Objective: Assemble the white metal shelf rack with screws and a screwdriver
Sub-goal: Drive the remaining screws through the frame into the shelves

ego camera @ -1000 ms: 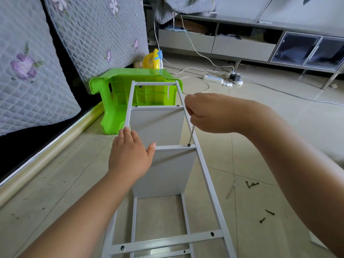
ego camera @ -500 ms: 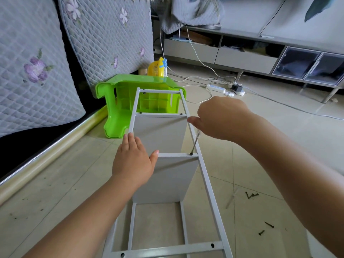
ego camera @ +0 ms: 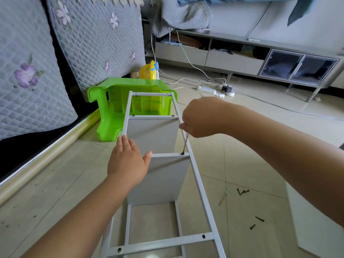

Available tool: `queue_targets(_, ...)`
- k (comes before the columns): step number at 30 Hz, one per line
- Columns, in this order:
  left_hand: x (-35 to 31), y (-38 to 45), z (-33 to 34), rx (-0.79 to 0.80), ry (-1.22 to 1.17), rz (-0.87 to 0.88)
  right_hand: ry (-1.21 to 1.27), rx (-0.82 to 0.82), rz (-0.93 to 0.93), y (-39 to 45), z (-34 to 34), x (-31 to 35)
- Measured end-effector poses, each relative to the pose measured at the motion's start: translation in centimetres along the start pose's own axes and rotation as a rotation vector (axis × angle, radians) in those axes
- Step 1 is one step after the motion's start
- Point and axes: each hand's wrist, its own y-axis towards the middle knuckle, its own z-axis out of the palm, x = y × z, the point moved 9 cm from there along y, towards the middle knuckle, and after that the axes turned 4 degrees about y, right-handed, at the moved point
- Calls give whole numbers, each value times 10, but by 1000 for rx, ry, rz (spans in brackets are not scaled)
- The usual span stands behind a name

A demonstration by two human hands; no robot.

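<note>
The right hand (ego camera: 200,118) has rolled over the screwdriver (ego camera: 184,144) (apparently turning it) at the screw (ego camera: 182,154).

Rack frame (ego camera: 197,175) flat on floor (ego camera: 242,155); stool (ego camera: 119,101) behind its far end; loose screws (ego camera: 256,222) right; power strip (ego camera: 207,89) far behind.

A single head-worn view looks forward and steeply down from close above the right hand (ego camera: 200,118), whose grip sits near the frame's centre. Beyond the grip the wide lens takes in the floor (ego camera: 242,146); below it both forearms enter from the bottom edge.
</note>
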Motion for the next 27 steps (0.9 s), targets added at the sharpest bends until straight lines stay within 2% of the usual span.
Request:
queue_targets(4, 0, 0, 1, 9, -10, -1, 51, 20, 107, 6, 4, -6)
queue_targets(7, 1, 0, 1, 2, -8, 3, 157, 61, 17, 4, 12, 2)
queue_targets(11, 1, 0, 1, 9, -27, -2, 276, 226, -73, -5, 24, 6)
queue_targets(16, 0, 0, -1, 8, -32, 1, 123, 45, -111, -4, 7, 0)
queue_targets(20, 0, 0, 0, -2, -20, 4, 60, 37, -47, -2, 6, -4)
queue_targets(25, 0, 0, 1, -15, -10, 1, 96, 49, 159, 10, 14, -14)
queue_targets(27, 1, 0, 1, -3, -18, 2, 34, 72, 149, 9, 15, -8)
